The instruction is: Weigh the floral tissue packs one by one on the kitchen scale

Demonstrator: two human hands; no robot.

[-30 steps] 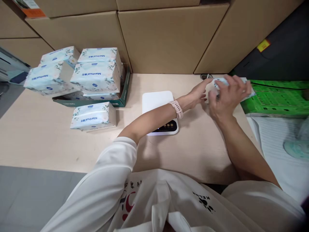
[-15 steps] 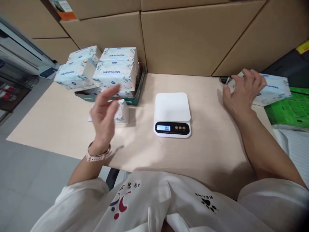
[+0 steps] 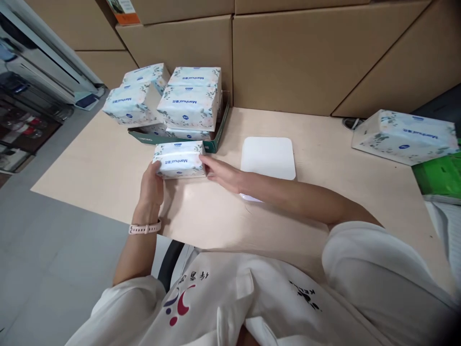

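Between my two hands is a tissue pack point(image 3: 180, 161) with a floral print, in front of the green tray. My left hand point(image 3: 151, 185) grips its left end, thumb on the near top edge. At the other end, my right hand point(image 3: 223, 173) has its fingers and thumb on the pack's right side. My right forearm crosses the near part of a white digital scale point(image 3: 268, 156) and covers its display; the scale's plate has nothing on it. Another tissue pack point(image 3: 403, 137) stands at the far right of the table.
Several more tissue packs point(image 3: 189, 108) are piled in and over a low green cardboard tray point(image 3: 219, 129) at the back left. Large cardboard boxes point(image 3: 288, 67) wall off the table's back edge. A green package point(image 3: 437, 175) lies at the right edge.
My right hand has let go of the tissue pack at the far right and come left across the scale. Both hands now hold the pack before the tray.
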